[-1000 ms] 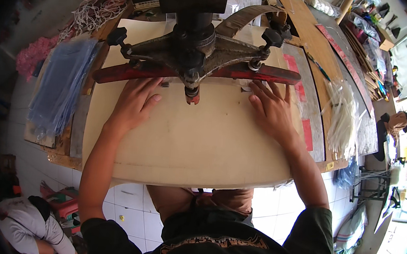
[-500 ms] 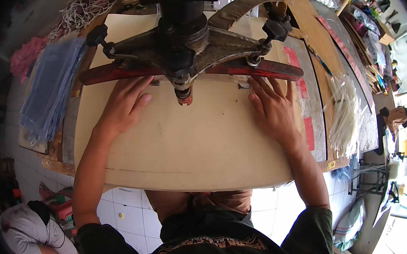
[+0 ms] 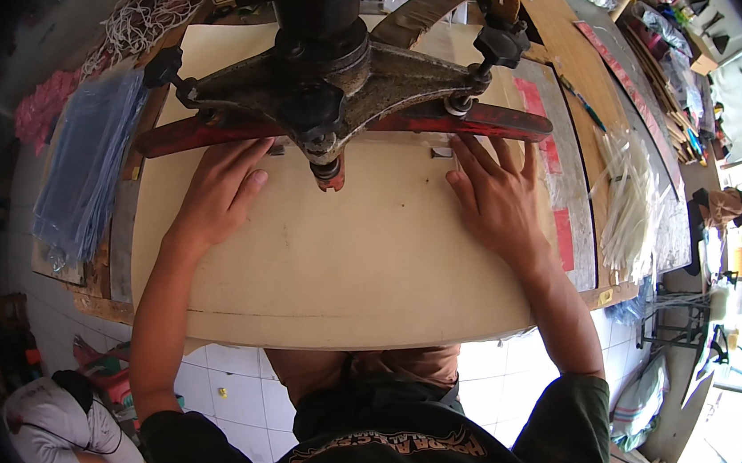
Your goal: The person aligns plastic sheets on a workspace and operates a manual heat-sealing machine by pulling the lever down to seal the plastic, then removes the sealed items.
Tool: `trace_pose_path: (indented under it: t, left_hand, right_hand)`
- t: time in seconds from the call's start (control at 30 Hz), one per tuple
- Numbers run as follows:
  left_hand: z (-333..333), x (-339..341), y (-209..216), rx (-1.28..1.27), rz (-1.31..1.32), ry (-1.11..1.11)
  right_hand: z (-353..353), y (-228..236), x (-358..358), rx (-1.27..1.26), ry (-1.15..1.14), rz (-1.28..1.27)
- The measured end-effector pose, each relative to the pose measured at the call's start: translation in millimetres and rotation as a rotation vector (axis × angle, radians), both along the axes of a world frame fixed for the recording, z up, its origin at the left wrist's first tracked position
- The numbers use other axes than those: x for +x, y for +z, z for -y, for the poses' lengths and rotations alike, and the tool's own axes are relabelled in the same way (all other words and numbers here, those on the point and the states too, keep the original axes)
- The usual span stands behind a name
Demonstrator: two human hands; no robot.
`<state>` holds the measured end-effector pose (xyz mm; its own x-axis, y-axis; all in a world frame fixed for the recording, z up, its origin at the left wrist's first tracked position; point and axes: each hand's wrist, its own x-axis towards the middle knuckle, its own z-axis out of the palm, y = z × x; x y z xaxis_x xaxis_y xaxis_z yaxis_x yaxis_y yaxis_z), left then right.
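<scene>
- The step in hand looks to be lining up or steadying the large cream sheet [image 3: 342, 255] beneath the long red bar [image 3: 462, 120].
- The cream sheet lies across the tabletop [image 3: 100, 304], its near edge by the person's lap and its far part running back beyond the bar, under the dark metal bracket [image 3: 312, 105].
- The next move probably calls for settling the small dark pieces [image 3: 442, 152] and whatever lies along the bar's near edge, then drawing the fingertips clear before any pressure comes down.
- The left hand [image 3: 219, 186] is spread loosely on the sheet's left side, thumb apart from the fingers, fingertips at the bar's near edge; it appears to grasp nothing.
- The right hand [image 3: 503, 200] rests palm down on the right side, fingers fanned and pointing to the bar, likewise with no visible grip.
- The bar partly hides the fingertips of both hands, so whether they press on something beneath it cannot be told.
- Clear plastic sleeves [image 3: 87, 168] lie to the left, pale strips [image 3: 633, 203] to the right.
</scene>
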<state>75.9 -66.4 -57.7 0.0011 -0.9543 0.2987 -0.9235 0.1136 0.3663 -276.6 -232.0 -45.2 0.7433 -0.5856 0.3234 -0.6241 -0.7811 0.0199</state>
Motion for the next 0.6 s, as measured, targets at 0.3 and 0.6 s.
trace_pose_path:
  t: [0.3, 0.6]
  left_hand:
    - [2.2, -3.0, 5.2, -0.041, 0.025, -0.031]
    - [3.5, -4.0, 6.4, -0.072, 0.118, -0.012]
  right_hand:
    - [3.0, -4.6, 1.8, 0.07, 0.033, 0.079]
    - [2.5, -7.6, 1.6, 0.023, -0.037, -0.007]
